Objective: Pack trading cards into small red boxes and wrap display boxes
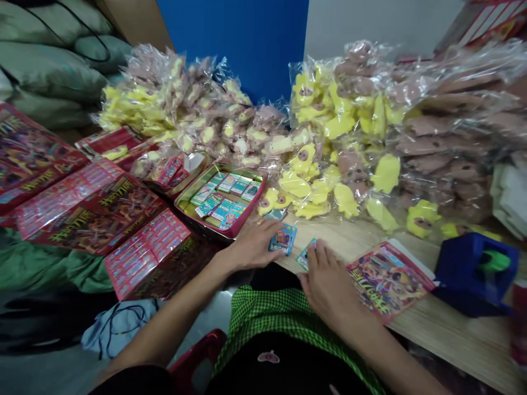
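My left hand (256, 242) is at the near edge of the wooden table, its thumb and fingers closed about the left side of a blue picture card (284, 239). Just to the right, the fingers of my right hand (326, 271) bend over a smaller-looking green-edged card (304, 257), covering part of it. Both cards are low at the tabletop, with a gap between them. Left of my left hand sits an open tin (236, 224) with a pink rim, holding several stacks of similar cards. A flat red printed packet (391, 277) lies beside my right forearm.
Bagged yellow figures (304, 186) and bagged brown ones (444, 142) pile up along the back. Red printed boxes (148, 252) stand at left. A blue tape dispenser (473, 274) with a green core is at right. Pale sacks (49, 71) fill the far left corner.
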A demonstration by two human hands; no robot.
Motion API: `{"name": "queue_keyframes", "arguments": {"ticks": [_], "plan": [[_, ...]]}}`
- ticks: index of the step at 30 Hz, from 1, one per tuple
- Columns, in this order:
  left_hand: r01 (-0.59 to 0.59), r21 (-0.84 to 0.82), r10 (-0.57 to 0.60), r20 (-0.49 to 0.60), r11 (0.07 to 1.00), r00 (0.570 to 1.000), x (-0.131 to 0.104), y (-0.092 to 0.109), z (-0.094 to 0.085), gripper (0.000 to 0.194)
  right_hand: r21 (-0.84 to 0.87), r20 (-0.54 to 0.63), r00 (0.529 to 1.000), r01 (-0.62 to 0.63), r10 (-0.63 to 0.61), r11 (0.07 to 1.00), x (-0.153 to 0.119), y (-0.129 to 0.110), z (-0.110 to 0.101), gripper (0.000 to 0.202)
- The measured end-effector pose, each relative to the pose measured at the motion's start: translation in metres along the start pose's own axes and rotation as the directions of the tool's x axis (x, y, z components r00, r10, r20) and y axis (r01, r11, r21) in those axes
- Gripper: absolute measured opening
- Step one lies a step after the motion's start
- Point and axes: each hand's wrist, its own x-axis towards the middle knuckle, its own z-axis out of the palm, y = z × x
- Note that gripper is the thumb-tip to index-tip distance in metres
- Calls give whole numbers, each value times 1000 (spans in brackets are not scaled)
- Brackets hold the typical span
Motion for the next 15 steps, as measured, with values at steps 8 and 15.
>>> {"name": "queue_keyframes", "arguments": {"ticks": [8,15], "plan": [[-304,-1,303,-59,953,951,-40,-23,45,46,-163,-154,975,135,-161,977,-25,-10,36,36],[-274,56,278,-86,960,957,-8,-42,31,43,-127,-174,979,82,-104,988,5,4,32,23]]}}
